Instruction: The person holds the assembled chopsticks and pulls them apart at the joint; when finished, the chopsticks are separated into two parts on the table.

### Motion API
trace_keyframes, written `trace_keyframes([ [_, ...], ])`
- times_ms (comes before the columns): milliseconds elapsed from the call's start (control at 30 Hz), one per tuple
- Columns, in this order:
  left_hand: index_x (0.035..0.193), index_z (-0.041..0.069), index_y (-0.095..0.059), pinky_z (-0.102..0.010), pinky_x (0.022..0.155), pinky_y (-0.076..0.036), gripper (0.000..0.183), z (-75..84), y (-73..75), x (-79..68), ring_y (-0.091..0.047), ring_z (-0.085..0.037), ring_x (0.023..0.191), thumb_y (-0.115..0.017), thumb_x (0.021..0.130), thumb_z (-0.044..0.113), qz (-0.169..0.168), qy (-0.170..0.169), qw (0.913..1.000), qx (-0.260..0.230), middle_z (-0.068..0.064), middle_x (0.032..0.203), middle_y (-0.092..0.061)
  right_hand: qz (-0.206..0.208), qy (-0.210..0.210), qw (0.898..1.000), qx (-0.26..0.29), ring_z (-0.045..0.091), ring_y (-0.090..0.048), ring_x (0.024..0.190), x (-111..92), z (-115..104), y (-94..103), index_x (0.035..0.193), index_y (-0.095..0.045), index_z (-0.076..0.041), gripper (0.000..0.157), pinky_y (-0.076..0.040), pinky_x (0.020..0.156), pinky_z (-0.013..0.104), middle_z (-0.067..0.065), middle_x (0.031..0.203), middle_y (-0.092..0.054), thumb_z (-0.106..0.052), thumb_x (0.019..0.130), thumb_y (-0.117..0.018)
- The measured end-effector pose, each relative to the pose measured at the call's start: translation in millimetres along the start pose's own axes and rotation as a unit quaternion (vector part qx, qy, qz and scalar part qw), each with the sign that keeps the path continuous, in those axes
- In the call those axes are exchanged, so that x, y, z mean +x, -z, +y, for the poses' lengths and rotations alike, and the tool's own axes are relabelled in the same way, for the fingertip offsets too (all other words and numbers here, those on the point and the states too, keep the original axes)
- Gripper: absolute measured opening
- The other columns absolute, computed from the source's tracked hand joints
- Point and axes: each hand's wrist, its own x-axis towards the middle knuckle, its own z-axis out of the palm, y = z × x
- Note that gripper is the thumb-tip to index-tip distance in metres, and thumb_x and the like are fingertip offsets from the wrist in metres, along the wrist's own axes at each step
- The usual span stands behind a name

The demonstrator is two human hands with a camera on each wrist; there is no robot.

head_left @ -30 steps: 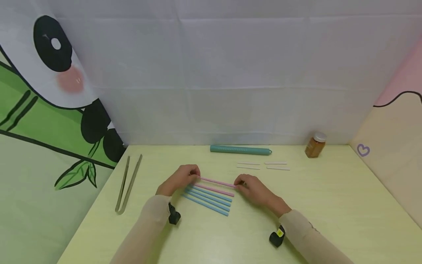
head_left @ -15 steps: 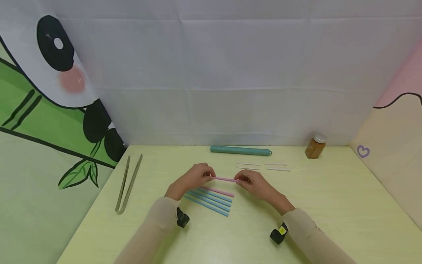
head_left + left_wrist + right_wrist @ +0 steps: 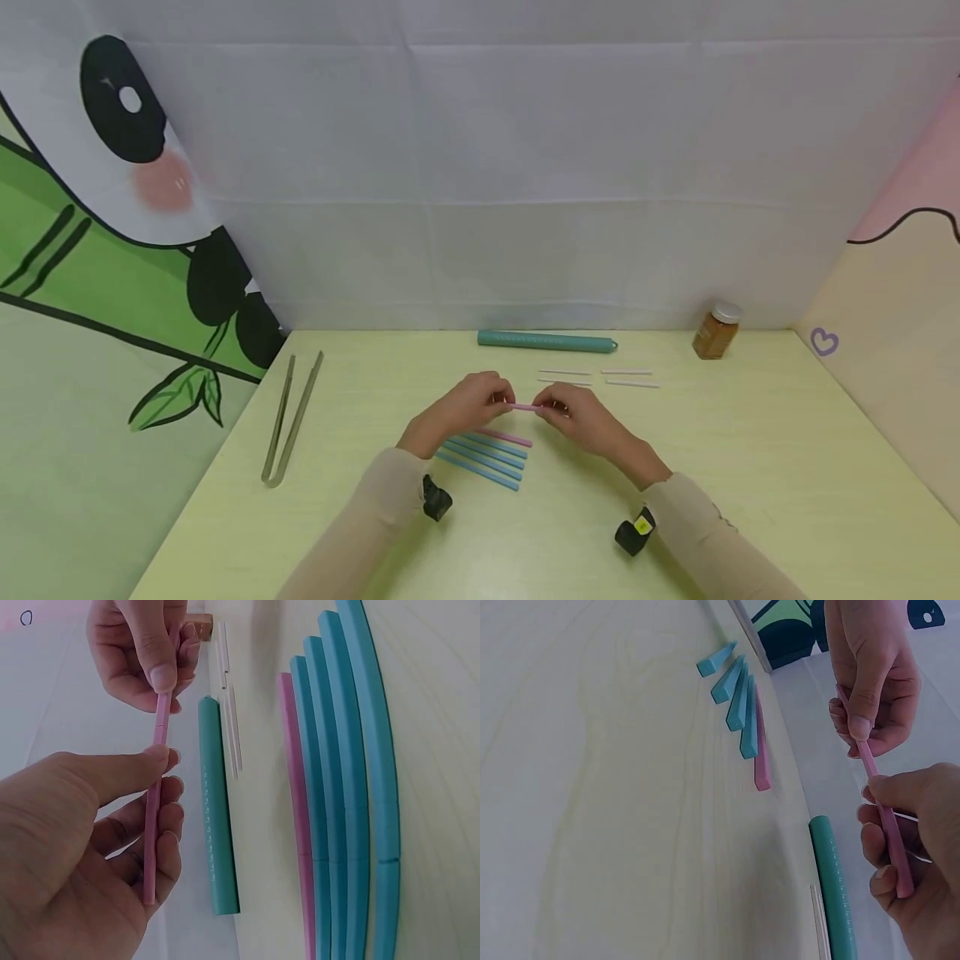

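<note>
Pink and slim, a faceted stick (image 3: pixel 524 407) runs between the two hands I have on my feeds, and both are clamped on it: the left hand (image 3: pixel 468 404) pinches one end, the right hand (image 3: pixel 581 417) the other, with a short length showing in the gap. From the wrist views I make out each thumb pressing it against curled fingers; the hands sit near each other but apart, and the stick looks raised off the pale tabletop (image 3: pixel 562 542). Below the hands, towards the person, I see a second pink stick (image 3: pixel 510 437) and, beside it, four blue sticks (image 3: pixel 478 472) in a slanting row, their left ends hidden from my head camera by the left hand and wrist. Beyond the right hand lie four thin white sticks (image 3: pixel 632 384) in two pairs. Farther past both hands rests a green tube (image 3: pixel 547 341). Well to the left of the left hand I have metal tongs (image 3: pixel 301 417); beyond and right of the right hand stands a silver-lidded jar (image 3: pixel 716 335) of something brown.
</note>
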Motion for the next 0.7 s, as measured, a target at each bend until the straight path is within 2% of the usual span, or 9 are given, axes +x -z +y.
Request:
trace_keyframes([
  [533, 0.094, 0.008, -0.067, -0.022, 0.067, -0.043, 0.008, 6.6, -1.7, 6.4, -0.049, -0.010, 0.073, -0.062, 0.093, 0.014, 0.023, -0.011, 0.9997, 0.002, 0.000, 0.083, -0.057, 0.006, 0.008, 1.000, 0.013, 0.008, -0.048, 0.070, -1, -3, 9.7, 0.097, -0.067, -0.009, 0.008, -0.045, 0.062, 0.021, -0.002, 0.087, -0.062, -0.013, 0.093, -0.063],
  [700, 0.094, 0.009, -0.066, -0.024, 0.071, -0.046, 0.009, -1.0, 1.3, 1.5, -0.051, -0.010, 0.076, -0.060, 0.095, 0.016, 0.040, -0.020, 0.9990, 0.009, -0.001, 0.087, -0.059, 0.013, 0.006, 1.000, 0.012, 0.008, -0.047, 0.070, -5, 1, 13.6, 0.099, -0.065, -0.007, 0.009, -0.044, 0.062, 0.022, 0.000, 0.087, -0.061, -0.014, 0.095, -0.060],
])
